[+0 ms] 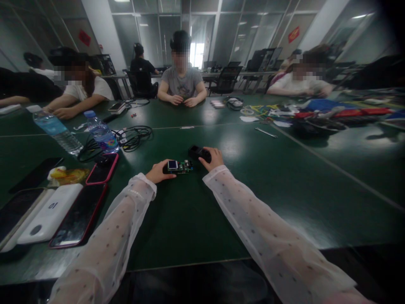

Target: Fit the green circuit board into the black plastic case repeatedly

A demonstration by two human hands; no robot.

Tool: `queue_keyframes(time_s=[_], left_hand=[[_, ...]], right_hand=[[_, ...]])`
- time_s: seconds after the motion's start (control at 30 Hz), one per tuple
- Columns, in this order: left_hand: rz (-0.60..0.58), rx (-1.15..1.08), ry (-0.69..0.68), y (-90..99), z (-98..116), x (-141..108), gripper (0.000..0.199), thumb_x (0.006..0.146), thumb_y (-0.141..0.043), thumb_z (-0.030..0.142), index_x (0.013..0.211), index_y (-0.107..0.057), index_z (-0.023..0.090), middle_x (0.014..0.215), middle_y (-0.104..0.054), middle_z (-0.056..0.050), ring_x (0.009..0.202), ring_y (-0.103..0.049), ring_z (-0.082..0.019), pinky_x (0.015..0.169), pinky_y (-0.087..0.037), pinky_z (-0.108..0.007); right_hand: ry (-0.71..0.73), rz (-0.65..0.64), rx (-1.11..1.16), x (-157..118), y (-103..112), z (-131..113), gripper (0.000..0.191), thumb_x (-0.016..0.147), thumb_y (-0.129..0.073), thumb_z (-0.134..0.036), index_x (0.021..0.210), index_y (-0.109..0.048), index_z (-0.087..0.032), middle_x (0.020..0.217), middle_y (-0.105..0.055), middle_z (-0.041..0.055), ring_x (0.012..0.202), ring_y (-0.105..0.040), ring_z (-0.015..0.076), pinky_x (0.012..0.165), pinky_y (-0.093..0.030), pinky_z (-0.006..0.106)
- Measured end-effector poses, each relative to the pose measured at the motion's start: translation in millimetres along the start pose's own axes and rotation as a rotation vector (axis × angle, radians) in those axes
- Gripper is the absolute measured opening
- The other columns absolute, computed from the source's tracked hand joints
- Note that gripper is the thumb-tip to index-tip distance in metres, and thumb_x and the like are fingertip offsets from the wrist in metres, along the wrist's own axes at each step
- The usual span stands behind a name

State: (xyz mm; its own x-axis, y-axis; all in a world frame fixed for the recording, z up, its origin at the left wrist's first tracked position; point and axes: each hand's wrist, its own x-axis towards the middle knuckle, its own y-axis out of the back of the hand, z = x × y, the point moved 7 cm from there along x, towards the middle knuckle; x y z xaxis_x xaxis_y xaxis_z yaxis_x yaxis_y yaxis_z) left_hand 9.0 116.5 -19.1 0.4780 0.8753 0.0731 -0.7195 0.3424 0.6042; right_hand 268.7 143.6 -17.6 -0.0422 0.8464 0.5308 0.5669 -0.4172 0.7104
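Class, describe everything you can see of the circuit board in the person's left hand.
The board is small and green, with tiny pale and dark parts packed along its right portion. Toward its left end sits a dark, squarish screen in a pale frame. The left hand grips that end, screen facing up, above the green table. Whether it touches the tabletop is unclear; finer markings are too small to read.

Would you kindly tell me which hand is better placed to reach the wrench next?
Probably the right hand: it is nearer the wrench, though it should first release the black device. The left hand is farther and holds the circuit board.
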Motion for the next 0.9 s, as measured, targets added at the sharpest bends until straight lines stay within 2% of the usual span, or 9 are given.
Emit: queue_keyframes(time_s=[0.23, 0.4, 0.5, 0.57, 0.67, 0.73, 0.8, 0.9], left_hand=[[-0.034, -0.047, -0.058, -1.3, -5, 3, 0.063, 0.070, -0.078, 0.037, 0.127, -0.054, 0.024, 0.128, -0.062, -0.008, 0.123, -0.056, -0.027, 0.109, -0.033, -0.051], [-0.047, -0.063, -0.080, -2.2, -10, 4, 0.064, 0.071, -0.078, 0.037, 0.129, -0.053, 0.024, 0.129, -0.061, -0.008, 0.123, -0.055, -0.027, 0.109, -0.033, -0.050], [-0.046, -0.076, -0.091, -3.0, -14, 5, 0.065, 0.070, -0.079, 0.036, 0.129, -0.052, 0.023, 0.128, -0.062, -0.009, 0.121, -0.057, -0.027, 0.108, -0.035, -0.049], [-0.047, -0.089, -0.098, -3.3, -15, 6, 0.066, 0.070, -0.079, 0.035, 0.129, -0.052, 0.022, 0.128, -0.062, -0.009, 0.121, -0.057, -0.027, 0.109, -0.035, -0.049], [-0.051, -0.118, -0.112, -3.8, -17, 6, 0.069, 0.070, -0.079, 0.033, 0.133, -0.050, 0.023, 0.131, -0.060, -0.009, 0.123, -0.056, -0.026, 0.110, -0.034, -0.049], [-0.044, -0.148, -0.119, -3.8, -18, 6, 0.072, 0.070, -0.080, 0.031, 0.134, -0.048, 0.023, 0.132, -0.059, -0.010, 0.123, -0.056, -0.027, 0.109, -0.035, -0.050], [-0.032, -0.177, -0.116, -4.2, -21, 7, 0.072, 0.068, -0.081, 0.030, 0.132, -0.049, 0.021, 0.130, -0.060, -0.012, 0.121, -0.057, -0.028, 0.108, -0.037, -0.051], [0.003, -0.196, -0.088, -4.0, -27, 7, 0.073, 0.065, -0.083, 0.031, 0.129, -0.050, 0.016, 0.124, -0.063, -0.014, 0.116, -0.060, -0.030, 0.103, -0.042, -0.052]], right_hand=[[-0.023, -0.037, 0.011, 0, -3, 2, 0.056, 0.075, -0.068, -0.038, 0.125, -0.054, -0.018, 0.114, -0.057, 0.0158, 0.112, -0.051, 0.0369, 0.092, -0.047, 0.056], [-0.015, -0.085, 0.094, 0, -7, 5, 0.056, 0.074, -0.067, -0.029, 0.125, -0.051, -0.016, 0.118, -0.058, 0.0167, 0.114, -0.055, 0.0342, 0.095, -0.048, 0.054], [-0.028, -0.044, 0.192, 0, -2, 2, 0.055, 0.074, -0.068, -0.029, 0.124, -0.051, -0.018, 0.117, -0.060, 0.0143, 0.112, -0.058, 0.0324, 0.097, -0.047, 0.054], [-0.039, 0.030, 0.306, -1, 7, -7, 0.055, 0.075, -0.067, -0.034, 0.125, -0.050, -0.020, 0.115, -0.062, 0.0123, 0.108, -0.061, 0.0303, 0.095, -0.049, 0.052], [0.001, 0.111, 0.469, -5, 20, -34, 0.056, 0.076, -0.068, -0.041, 0.125, -0.050, -0.021, 0.117, -0.062, 0.0113, 0.106, -0.062, 0.0279, 0.094, -0.051, 0.048], [0.053, 0.087, 0.527, -10, 22, -55, 0.054, 0.076, -0.069, -0.042, 0.124, -0.051, -0.024, 0.118, -0.063, 0.0089, 0.106, -0.062, 0.0267, 0.093, -0.051, 0.046], [0.113, 0.003, 0.531, -16, 18, -75, 0.053, 0.076, -0.070, -0.040, 0.123, -0.052, -0.025, 0.116, -0.064, 0.0084, 0.105, -0.063, 0.0267, 0.092, -0.051, 0.046], [0.198, -0.091, 0.507, -24, 10, -93, 0.052, 0.076, -0.070, -0.036, 0.124, -0.052, -0.025, 0.118, -0.063, 0.0090, 0.108, -0.062, 0.0270, 0.093, -0.050, 0.047]])
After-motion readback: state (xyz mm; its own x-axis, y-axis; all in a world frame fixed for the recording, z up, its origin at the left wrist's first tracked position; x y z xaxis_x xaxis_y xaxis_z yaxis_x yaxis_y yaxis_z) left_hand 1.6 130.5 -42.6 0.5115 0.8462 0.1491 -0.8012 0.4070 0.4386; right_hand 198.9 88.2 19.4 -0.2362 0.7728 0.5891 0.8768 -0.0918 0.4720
